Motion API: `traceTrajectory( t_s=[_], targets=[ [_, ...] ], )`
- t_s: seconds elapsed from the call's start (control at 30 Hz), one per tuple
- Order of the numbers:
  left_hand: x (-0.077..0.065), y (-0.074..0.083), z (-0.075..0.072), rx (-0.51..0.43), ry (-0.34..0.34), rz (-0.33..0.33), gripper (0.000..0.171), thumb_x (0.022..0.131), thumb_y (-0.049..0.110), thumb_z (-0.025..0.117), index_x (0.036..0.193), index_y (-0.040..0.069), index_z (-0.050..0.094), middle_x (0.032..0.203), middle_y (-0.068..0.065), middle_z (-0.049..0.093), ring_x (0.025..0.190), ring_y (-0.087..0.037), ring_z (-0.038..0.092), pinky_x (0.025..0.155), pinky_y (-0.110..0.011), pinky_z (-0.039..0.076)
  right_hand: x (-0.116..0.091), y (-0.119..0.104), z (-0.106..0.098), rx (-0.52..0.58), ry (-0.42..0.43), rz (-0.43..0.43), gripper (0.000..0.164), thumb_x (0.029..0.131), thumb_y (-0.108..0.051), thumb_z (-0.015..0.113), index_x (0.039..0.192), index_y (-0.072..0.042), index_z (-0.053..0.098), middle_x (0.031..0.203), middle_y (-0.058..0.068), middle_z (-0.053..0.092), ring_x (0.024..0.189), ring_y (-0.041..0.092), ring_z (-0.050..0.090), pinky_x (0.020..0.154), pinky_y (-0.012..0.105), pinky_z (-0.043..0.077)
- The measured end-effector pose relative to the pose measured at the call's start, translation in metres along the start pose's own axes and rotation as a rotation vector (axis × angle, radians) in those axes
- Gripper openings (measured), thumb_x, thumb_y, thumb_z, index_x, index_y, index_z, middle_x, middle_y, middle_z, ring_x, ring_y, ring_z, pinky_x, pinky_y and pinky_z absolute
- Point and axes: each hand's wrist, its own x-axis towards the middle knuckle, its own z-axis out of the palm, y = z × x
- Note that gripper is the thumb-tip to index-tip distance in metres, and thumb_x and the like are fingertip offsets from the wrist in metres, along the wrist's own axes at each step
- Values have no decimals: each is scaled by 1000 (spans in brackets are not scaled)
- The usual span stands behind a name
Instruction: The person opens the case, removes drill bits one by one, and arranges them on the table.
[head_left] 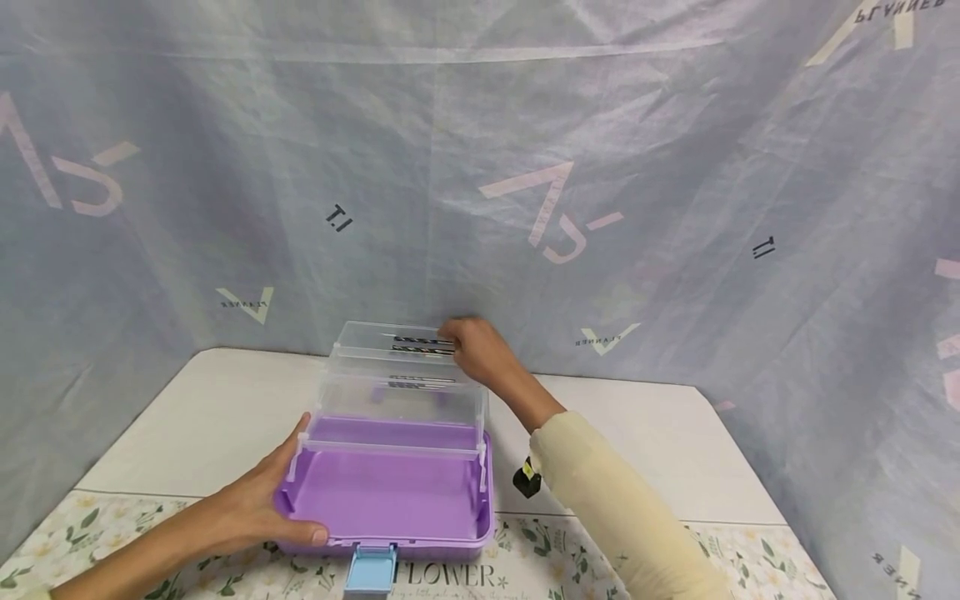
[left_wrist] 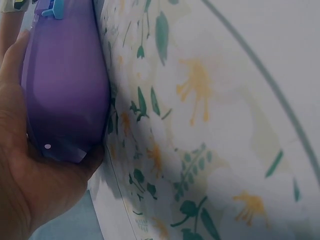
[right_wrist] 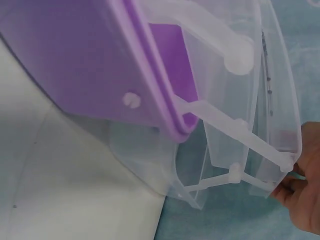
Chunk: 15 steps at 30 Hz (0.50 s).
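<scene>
A purple storage box (head_left: 390,496) stands with its clear trays raised and fanned out toward the back. My left hand (head_left: 258,504) grips the box's left end, thumb at the front and fingers along the side; the left wrist view shows this hand (left_wrist: 45,185) around the purple end wall (left_wrist: 70,90). At the back, my right hand (head_left: 480,350) pinches the right end of the top clear tray (head_left: 363,333). Several slim dark patterned sticks (head_left: 423,351) lie in that tray, their kind unclear. White hinge arms (right_wrist: 225,120) join the trays to the box in the right wrist view.
A light blue latch (head_left: 371,569) hangs at the box's front. Under it lies a floral mat (head_left: 555,550) on a white table (head_left: 637,442). A grey printed curtain (head_left: 420,167) hangs close behind. By the right sleeve is a small black object (head_left: 527,479).
</scene>
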Motion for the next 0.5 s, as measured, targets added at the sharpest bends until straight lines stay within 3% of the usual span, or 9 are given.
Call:
traceTrajectory(
  t_s=[0.07,0.17,0.33,0.5],
  targets=[
    [0,-1,0,-23,-5,3,157,84,27,101,178,12,-25,172,-52,16,132,-40,68,99,-32,60,2,0,0,8,-2,18,45,97,21,55,124,1,84,112,17,85,114,33,80,106,47,65],
    [1,-2,1,-65,-11,9,158,83,25,101,177,12,-25,171,-52,17,130,-38,69,95,-22,57,4,2,2,7,-12,47,43,100,20,57,125,-1,85,116,16,86,118,31,80,106,46,65],
    [1,0,1,-94,-17,0,159,82,23,102,177,14,-26,172,-52,16,130,-37,70,96,-24,58,7,4,6,-26,-18,55,26,107,5,69,123,-3,87,123,15,86,121,32,81,104,43,66],
    [0,3,-1,-78,-2,-4,160,81,24,102,178,15,-25,173,-51,16,132,-39,69,98,-24,58,10,3,6,-52,-10,43,20,104,2,75,118,-4,89,119,13,87,115,31,83,101,42,67]
  ],
)
